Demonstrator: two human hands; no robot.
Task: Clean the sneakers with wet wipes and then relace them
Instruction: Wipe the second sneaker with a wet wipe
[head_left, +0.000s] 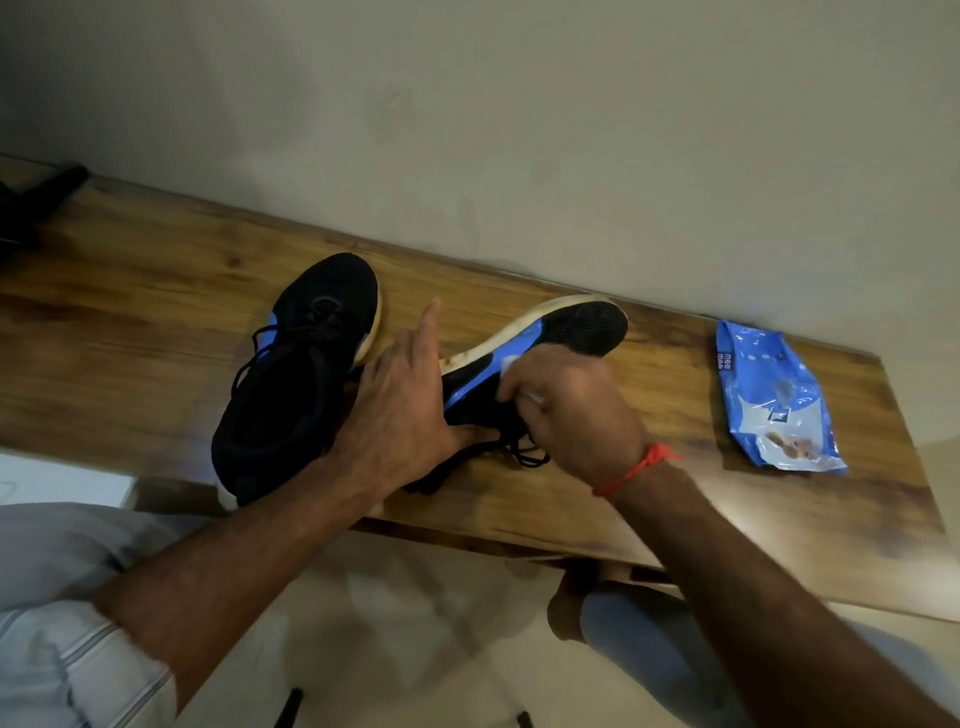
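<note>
The black-and-blue mesh sneaker (540, 353), tipped on its side mid-bench, is getting wiped — right hand (571, 410) pinching a white wet wipe (511, 364), left hand (400, 410) bracing it, fingers straight. Its sole is looking grimy; the upright twin sneaker (296, 374) and relacing are seemingly waiting.

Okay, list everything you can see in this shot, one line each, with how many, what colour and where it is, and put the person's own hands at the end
Black mesh sneaker with blue side panel and white sole: one, upright on the wooden table, left of the hands.
Second black and blue sneaker: one, tipped on its side at the table's middle, under both hands.
White wet wipe: one, pressed on the tipped sneaker's blue panel.
Loose black laces: one bunch, below the tipped sneaker.
Blue and white wet wipes pack: one, lying at the table's right end.
Brown wooden table: one, against the pale wall.
Dark object: one, far left end; unclear what.
Red thread bracelet: one, right wrist.
Left hand: steadies the tipped sneaker.
Right hand: grips the wipe.
</note>
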